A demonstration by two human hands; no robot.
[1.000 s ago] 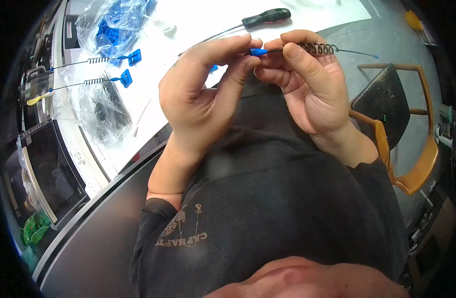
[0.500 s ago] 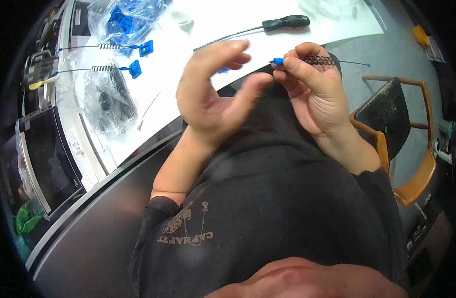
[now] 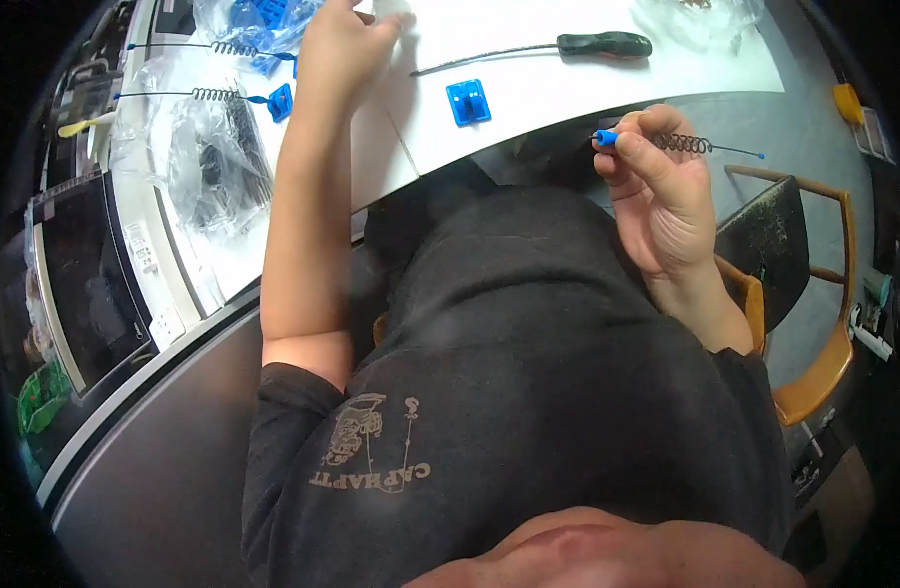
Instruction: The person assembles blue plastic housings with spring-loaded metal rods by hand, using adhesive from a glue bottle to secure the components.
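- Counter, white, flat-topped, across the upper part of the view [image 3: 386, 147].
- Chair, wooden frame, dark worn seat, at the right [image 3: 770, 245].
- Bag, clear crumpled plastic, dark thin contents, on the counter's left part [image 3: 220, 176].
- Left hand, at the upper edge, thumb held out from the palm [image 3: 347, 39]; fingers partly out of view, so cannot tell whether it has hold of anything.
- Right hand, thumb and fingers pinched closed on a black coil-spring wire [image 3: 687, 144], raised beyond the counter's near edge [image 3: 666, 186].
- Screwdriver, black handle, long metal shaft, lying on the counter [image 3: 602, 45].
- Matching spring wires, two, black with blue ends, side by side at left [image 3: 215, 95].
- Square plastic piece, blue, on the counter below the screwdriver shaft [image 3: 469, 103].
- Sleeve, blue, tapered, on the held wire, projecting from the fingertips [image 3: 605, 138].
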